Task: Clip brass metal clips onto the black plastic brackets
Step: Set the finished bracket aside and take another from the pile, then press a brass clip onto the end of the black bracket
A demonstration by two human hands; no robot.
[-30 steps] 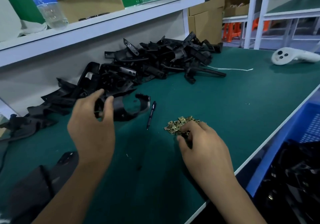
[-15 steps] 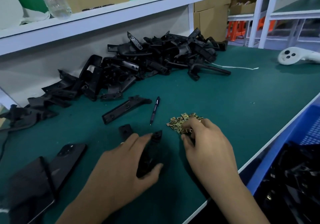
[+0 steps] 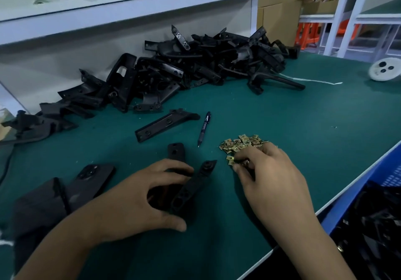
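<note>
Green-matted table [image 3: 303, 149] with a white front edge. Along its back edge, a heap of black plastic brackets [image 3: 195, 67]; one long black bracket [image 3: 165, 124] lies apart toward the middle, beside a dark blue pen [image 3: 204, 129]. A small pile of brass metal clips [image 3: 240, 144] lies near the front edge. A black smartphone [image 3: 91, 179] lies at the left; a white round controller [image 3: 385, 70] at the far right corner.

I see a green-topped bench [image 3: 303, 128] with a white front edge. A white shelf [image 3: 130, 4] runs along its far edge over a pale wall. Past the far right corner stand cardboard boxes [image 3: 277, 11], white frames [image 3: 347, 19] and orange stools [image 3: 308, 34].
</note>
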